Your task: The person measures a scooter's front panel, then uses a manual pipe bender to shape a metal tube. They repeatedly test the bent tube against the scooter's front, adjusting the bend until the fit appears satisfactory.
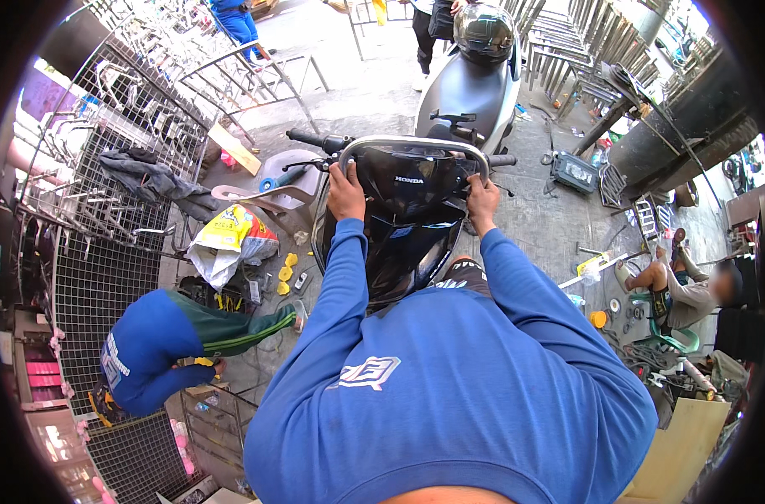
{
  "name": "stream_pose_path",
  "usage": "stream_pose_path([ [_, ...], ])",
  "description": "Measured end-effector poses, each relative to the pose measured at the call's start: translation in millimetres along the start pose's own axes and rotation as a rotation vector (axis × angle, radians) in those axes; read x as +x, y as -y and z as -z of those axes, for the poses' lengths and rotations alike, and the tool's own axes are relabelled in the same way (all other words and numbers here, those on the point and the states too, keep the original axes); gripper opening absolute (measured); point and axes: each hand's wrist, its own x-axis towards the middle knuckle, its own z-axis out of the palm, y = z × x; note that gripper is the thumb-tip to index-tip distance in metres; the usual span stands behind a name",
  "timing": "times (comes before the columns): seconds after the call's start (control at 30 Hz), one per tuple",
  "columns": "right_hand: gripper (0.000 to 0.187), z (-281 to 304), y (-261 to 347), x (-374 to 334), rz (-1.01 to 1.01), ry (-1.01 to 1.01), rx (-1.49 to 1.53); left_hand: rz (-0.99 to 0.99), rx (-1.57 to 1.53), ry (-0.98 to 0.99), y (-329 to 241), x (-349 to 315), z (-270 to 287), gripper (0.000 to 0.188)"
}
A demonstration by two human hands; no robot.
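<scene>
In front of me stands a black scooter [409, 186] with a grey seat [458, 97] and a shiny helmet [485, 32] on it. A bent silver metal tube [414, 141] arches across its front, between the handlebar grips. My left hand [346, 193] is closed around the tube's left side, just below the left handlebar [311, 139]. On the other side my right hand [483, 200] grips the tube's right leg, beneath the right handlebar grip [502, 160]. The tube's lower ends cannot be made out clearly against the dark front panels.
Left of the scooter, a plastic chair [273, 195] bears a blue power tool [283, 177], near a yellow-and-white sack [231, 244]. A person in blue [151, 349] bends low at left; another person [689, 290] sits at right. A black case [574, 172] and tools lie on the floor.
</scene>
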Motion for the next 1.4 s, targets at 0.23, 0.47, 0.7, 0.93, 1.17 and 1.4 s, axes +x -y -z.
stream_pose_path([
  [0.23, 0.027, 1, 6, -3, -0.020, 0.007, 0.007, 0.029, -0.001, 0.027, 1, 0, -1, 0.050],
  [0.47, 0.026, -2, 10, -5, -0.063, -0.025, 0.002, 0.033, 0.002, 0.025, 0, 0, -1, 0.050],
  [0.7, 0.027, 0, 20, -10, -0.022, -0.021, -0.007, -0.011, -0.025, -0.005, -2, 1, 1, 0.044],
  [0.93, 0.029, -2, 11, -6, -0.067, -0.031, 0.012, -0.001, -0.005, -0.012, 0, 0, -3, 0.044],
  [1.17, 0.028, 1, 15, -9, -0.063, 0.004, 0.035, -0.012, 0.008, -0.033, 1, 0, -6, 0.049],
  [1.4, 0.029, -1, 13, -8, -0.042, 0.009, 0.059, 0.004, 0.024, -0.014, -1, 0, -3, 0.044],
])
